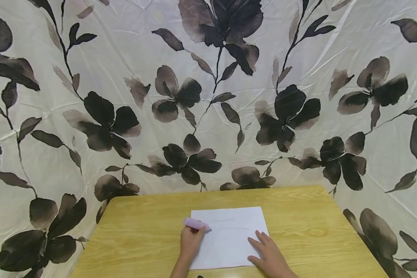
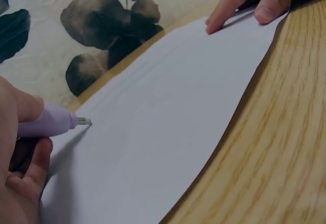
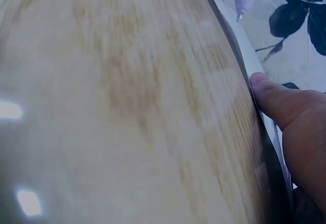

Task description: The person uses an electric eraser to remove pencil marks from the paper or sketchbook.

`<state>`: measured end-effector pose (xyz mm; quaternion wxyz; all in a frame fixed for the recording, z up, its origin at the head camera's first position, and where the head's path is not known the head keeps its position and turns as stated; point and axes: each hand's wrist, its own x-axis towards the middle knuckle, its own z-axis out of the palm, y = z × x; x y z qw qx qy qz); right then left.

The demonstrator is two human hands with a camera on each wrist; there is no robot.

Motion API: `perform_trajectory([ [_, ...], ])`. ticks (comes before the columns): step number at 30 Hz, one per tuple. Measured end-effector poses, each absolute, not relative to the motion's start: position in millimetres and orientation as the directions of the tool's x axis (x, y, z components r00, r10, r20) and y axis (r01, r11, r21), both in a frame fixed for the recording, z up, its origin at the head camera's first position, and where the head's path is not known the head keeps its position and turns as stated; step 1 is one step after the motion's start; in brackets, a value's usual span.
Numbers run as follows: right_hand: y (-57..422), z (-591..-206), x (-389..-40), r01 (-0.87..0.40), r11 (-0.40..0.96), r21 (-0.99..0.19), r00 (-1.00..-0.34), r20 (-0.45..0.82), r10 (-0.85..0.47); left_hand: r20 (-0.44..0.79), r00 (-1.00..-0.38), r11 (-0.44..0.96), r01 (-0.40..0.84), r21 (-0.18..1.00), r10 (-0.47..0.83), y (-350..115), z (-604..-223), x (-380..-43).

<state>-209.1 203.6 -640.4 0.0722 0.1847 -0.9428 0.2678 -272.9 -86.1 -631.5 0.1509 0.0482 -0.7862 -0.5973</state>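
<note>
A white sheet of paper (image 1: 226, 251) lies on the wooden table, with faint horizontal lines across its upper half. At its left edge, my left hand (image 1: 190, 244) grips a thick lilac pen (image 1: 195, 224). In the left wrist view the narrow tip of the pen (image 2: 48, 121) is at the paper's surface, casting a shadow. My right hand (image 1: 269, 253) rests on the right side of the sheet, fingers spread. The right wrist view shows that hand's thumb (image 3: 280, 102) on the paper's edge; its other fingers are hidden there.
The yellow wood-grain table (image 1: 142, 235) extends around the sheet on both sides. Behind it hangs a pale cloth (image 1: 236, 135) with dark floral print. A small dark object (image 1: 200, 276) peeks in at the bottom edge of the head view.
</note>
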Motion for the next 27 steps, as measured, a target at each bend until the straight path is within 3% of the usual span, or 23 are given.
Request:
perform_trajectory([
  [5, 203.2, -642.5, -207.8, -0.400, 0.783, -0.475, -0.914, 0.275, -0.300, 0.187, -0.950, 0.314, 0.103, 0.944, -0.251, -81.5, -632.0, -274.3],
  [14, 204.4, -641.5, -208.7, -0.359, 0.791, -0.496, -0.933, 0.210, -0.291, 0.186, -0.945, 0.365, 0.078, 0.928, -0.270, -73.8, -628.7, -272.5],
  [27, 205.6, -644.8, -206.2, -0.371, 0.797, -0.477, -0.926, 0.251, -0.281, 0.158, -0.950, 0.341, 0.059, 0.938, -0.270, -76.7, -627.2, -274.7],
])
